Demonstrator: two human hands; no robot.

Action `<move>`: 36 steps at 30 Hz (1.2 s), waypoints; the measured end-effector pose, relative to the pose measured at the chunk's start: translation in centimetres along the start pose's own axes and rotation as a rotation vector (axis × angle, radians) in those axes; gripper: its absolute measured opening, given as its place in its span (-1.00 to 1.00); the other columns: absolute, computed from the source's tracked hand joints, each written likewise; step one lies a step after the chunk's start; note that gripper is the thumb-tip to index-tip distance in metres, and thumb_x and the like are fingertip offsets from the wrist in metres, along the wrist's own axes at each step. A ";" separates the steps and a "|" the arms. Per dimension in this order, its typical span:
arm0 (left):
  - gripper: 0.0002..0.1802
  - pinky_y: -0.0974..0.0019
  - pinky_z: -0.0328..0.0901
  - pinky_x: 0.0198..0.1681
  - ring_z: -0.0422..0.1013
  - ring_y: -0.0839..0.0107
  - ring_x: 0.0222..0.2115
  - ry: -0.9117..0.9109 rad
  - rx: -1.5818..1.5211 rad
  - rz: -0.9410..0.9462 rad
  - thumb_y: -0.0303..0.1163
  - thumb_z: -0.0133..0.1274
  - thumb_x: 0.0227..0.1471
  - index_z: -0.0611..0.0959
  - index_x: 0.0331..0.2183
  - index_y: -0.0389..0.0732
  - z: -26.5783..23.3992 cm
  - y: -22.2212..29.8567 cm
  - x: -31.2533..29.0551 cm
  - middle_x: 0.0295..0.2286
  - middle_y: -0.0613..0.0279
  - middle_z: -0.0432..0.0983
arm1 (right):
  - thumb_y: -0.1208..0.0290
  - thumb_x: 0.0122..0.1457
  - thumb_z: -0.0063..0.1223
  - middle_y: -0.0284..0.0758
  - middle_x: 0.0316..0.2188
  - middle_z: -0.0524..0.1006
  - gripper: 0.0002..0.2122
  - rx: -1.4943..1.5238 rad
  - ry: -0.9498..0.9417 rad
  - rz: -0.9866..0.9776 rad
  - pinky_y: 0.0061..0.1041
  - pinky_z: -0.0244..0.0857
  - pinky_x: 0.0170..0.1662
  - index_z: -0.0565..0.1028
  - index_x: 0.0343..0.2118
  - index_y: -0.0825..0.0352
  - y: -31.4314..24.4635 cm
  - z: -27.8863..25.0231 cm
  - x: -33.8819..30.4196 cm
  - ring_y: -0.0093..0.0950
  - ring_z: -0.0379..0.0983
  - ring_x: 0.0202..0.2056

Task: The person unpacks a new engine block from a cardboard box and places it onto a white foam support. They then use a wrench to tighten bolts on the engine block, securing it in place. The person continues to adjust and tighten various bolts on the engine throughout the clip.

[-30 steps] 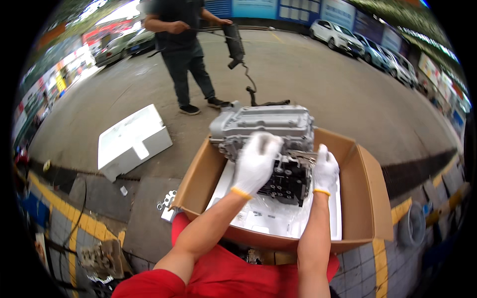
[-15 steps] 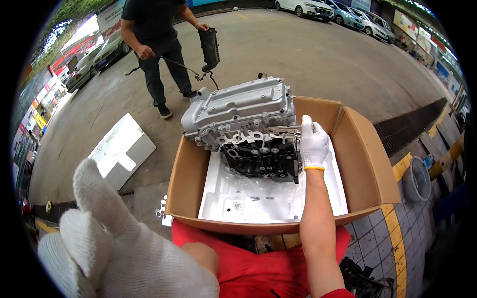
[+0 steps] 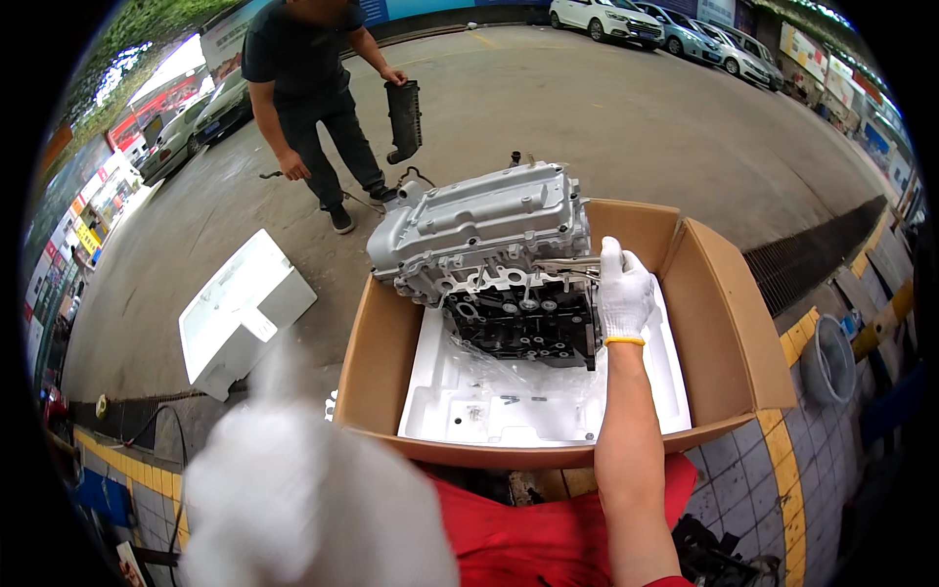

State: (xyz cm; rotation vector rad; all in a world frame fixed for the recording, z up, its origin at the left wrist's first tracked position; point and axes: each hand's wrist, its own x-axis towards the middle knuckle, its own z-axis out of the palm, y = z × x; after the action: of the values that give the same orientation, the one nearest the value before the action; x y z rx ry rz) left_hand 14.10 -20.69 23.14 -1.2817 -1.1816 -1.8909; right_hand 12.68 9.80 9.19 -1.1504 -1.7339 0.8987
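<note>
A silver-and-black car engine (image 3: 489, 220) stands upright in an opened cardboard box (image 3: 719, 323) in front of me. My right hand (image 3: 624, 292), in a white knit glove, is closed at the engine's right end. Its fingers wrap a slim silver metal tool (image 3: 569, 265) that lies along the engine's side; the tool's kind does not show clearly. My left hand (image 3: 293, 479), also gloved, is a close white blur at the lower left, apart from the engine. Its fingers are smeared by motion.
White foam packing (image 3: 440, 396) lines the box, with clear plastic film and small metal pieces on it. A foam block (image 3: 230, 313) lies on the ground at left. Beyond, another person (image 3: 308, 88) holds a black ribbed part (image 3: 404, 117). A grey bucket (image 3: 827, 362) stands at right.
My left hand has swung to the right and blurred. My right hand keeps its grip at the engine's end. The other person has lowered the free hand and the black part.
</note>
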 end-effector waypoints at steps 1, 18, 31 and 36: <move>-0.76 0.21 0.33 0.07 0.51 0.31 -0.10 0.011 -0.033 -0.072 -0.38 0.02 0.33 0.61 -0.07 -0.31 1.2 -1.3 -0.1 -0.19 0.13 0.56 | -0.24 0.27 -0.03 -0.15 -0.60 0.53 -0.38 -0.002 0.004 0.014 -0.25 0.30 -0.26 0.57 -0.52 0.35 0.5 -0.7 0.7 -0.22 0.49 -0.45; -0.50 0.39 0.31 -0.49 0.24 0.60 -0.61 -0.274 -0.566 -1.596 -0.02 -0.15 0.43 0.61 -0.15 -0.30 8.9 -27.8 -11.4 -0.52 0.42 0.41 | -0.10 0.36 0.02 -0.34 -0.66 0.25 -0.40 0.120 -0.006 -0.054 -0.29 0.18 -0.35 0.39 -0.58 0.44 -0.7 0.1 -0.7 -0.48 0.15 -0.52; -0.42 0.28 0.48 -0.44 0.32 0.55 -0.69 -0.086 -0.357 -1.774 0.12 -0.17 0.42 0.62 -0.34 -0.19 9.8 -26.8 -12.0 -0.58 0.39 0.45 | -0.08 0.37 0.04 -0.42 -0.66 0.22 -0.41 0.105 -0.011 -0.043 -0.35 0.15 -0.36 0.33 -0.60 0.40 -1.1 -0.4 -0.9 -0.56 0.13 -0.51; -0.50 0.17 0.58 -0.27 0.42 0.53 -0.56 -0.051 -0.603 -1.770 -0.01 -0.21 0.47 0.63 -0.12 -0.23 9.4 -28.6 -13.2 -0.49 0.41 0.51 | -0.10 0.36 0.03 -0.38 -0.67 0.24 -0.39 0.146 0.002 -0.081 -0.32 0.16 -0.37 0.36 -0.59 0.43 -0.7 0.2 -0.7 -0.54 0.14 -0.52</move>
State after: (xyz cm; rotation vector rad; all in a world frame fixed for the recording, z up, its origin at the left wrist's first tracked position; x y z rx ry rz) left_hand -0.25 0.29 2.29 -0.1775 -2.1845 -3.5817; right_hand 12.48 8.89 9.53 -0.9785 -1.6721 0.9577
